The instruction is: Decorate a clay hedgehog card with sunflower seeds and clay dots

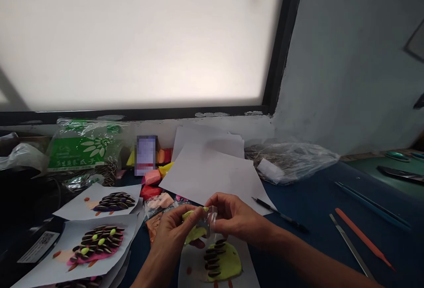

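Observation:
Close in front of me, my left hand (174, 228) is closed around a packet of yellow-green modelling clay (195, 233). My right hand (236, 221) pinches the clear plastic wrapper (211, 221) at the packet's right side. Just below both hands lies a sheet of paper with a hedgehog shape made of yellow-green clay (232, 261). Dark striped sunflower seeds (212, 262) stick in its left part, and small reddish-brown feet show at its lower edge.
Finished-looking seed hedgehogs on paper (99, 246) lie at the left. Coloured clay packets (153, 176) and white sheets (212, 168) sit behind my hands. To the right are a black pen (281, 215), an orange tool (362, 237), a metal blade-like tool (351, 246) and a plastic bag (298, 157).

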Available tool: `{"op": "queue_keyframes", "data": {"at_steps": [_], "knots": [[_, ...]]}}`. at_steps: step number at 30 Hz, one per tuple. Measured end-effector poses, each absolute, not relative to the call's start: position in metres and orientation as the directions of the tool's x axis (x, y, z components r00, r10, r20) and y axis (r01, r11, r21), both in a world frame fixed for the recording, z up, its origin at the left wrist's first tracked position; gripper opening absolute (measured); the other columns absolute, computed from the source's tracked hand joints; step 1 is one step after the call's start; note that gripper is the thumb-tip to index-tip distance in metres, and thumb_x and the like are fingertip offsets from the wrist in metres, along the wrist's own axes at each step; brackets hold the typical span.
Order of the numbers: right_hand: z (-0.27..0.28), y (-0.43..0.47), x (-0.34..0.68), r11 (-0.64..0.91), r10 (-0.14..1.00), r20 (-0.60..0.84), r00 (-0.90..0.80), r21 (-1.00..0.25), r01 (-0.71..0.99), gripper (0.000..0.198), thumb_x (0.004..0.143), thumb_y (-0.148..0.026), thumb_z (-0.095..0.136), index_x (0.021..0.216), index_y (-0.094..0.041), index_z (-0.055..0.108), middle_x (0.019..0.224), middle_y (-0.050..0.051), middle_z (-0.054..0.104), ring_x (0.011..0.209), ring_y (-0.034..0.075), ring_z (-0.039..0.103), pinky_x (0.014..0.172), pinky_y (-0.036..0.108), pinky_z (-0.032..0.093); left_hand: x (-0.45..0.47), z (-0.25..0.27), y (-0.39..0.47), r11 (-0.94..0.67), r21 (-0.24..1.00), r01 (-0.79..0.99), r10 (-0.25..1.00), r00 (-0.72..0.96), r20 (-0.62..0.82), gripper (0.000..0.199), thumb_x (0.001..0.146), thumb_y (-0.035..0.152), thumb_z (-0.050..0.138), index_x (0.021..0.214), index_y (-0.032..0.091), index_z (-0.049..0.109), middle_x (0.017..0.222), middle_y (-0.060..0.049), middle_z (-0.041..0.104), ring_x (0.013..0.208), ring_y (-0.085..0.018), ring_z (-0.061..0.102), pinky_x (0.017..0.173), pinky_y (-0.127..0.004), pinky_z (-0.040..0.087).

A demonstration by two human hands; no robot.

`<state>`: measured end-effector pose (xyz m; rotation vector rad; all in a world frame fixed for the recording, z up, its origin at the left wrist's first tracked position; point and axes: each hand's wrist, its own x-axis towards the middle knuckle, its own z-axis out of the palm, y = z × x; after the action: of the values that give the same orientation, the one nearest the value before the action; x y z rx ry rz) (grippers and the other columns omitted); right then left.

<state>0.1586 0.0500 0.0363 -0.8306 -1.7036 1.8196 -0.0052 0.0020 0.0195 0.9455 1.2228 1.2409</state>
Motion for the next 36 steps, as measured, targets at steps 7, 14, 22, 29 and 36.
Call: {"op": "queue_keyframes", "data": {"at_steps": [7,14,22,29,36], "knots": [[0.0327,0.0475,0.1543,-0.076,0.786,-0.037,-0.617,-0.996,-0.037,0.026,0.079,-0.040,0.065,0.081,-0.017,0.053,0.076,-0.002,0.054,0.058,0.007,0.047,0.054,0.021,0.041,-0.0038,0.0223,0.0021,0.125,0.975,-0.184,0.991,-0.032,-0.133,0.041,0.067,0.055,0.076,0.075,0.014,0.070,0.064,-0.003,0.065,0.052,-0.015,0.062,0.041,-0.020,0.047],[0.0292,0.0512,0.1555,-0.078,0.822,-0.060,-0.566,-0.997,-0.008,0.028,0.080,-0.041,0.066,0.077,-0.016,0.053,0.065,-0.004,0.051,0.054,0.008,0.046,0.053,0.022,0.040,-0.0041,0.0197,0.0027,0.109,0.974,-0.201,0.988,-0.089,-0.129,0.038,0.067,0.050,0.077,0.080,0.015,0.072,0.057,0.000,0.063,0.044,-0.013,0.057,0.039,-0.020,0.046],[0.0294,0.0496,0.1576,0.124,0.821,0.078,-0.566,-0.991,0.043,0.018,0.077,-0.032,0.070,0.083,-0.015,0.065,0.074,0.001,0.060,0.070,0.013,0.054,0.064,0.025,0.044,-0.0055,0.0160,0.0044,0.154,0.976,-0.152,0.988,0.019,-0.153,0.043,0.066,0.055,0.076,0.069,0.014,0.068,0.059,-0.001,0.064,0.042,-0.012,0.058,0.038,-0.020,0.045],[0.0330,0.0480,0.1583,0.303,0.840,0.180,-0.512,-0.938,0.167,0.014,0.083,-0.028,0.063,0.083,-0.016,0.069,0.070,0.000,0.060,0.065,0.012,0.050,0.062,0.026,0.042,-0.0044,0.0175,0.0031,0.099,0.988,-0.120,0.995,-0.008,-0.101,0.039,0.069,0.053,0.075,0.071,0.015,0.071,0.056,-0.001,0.063,0.045,-0.013,0.059,0.040,-0.019,0.045],[0.0314,0.0496,0.1594,0.256,0.859,0.170,-0.482,-0.959,0.118,0.009,0.079,-0.015,0.059,0.085,-0.019,0.053,0.072,-0.003,0.055,0.064,0.011,0.047,0.058,0.023,0.040,-0.0021,0.0152,0.0009,0.107,0.983,-0.149,0.992,-0.054,-0.116,0.047,0.068,0.055,0.075,0.095,0.017,0.071,0.060,0.000,0.067,0.047,-0.015,0.062,0.045,-0.022,0.046]]}}
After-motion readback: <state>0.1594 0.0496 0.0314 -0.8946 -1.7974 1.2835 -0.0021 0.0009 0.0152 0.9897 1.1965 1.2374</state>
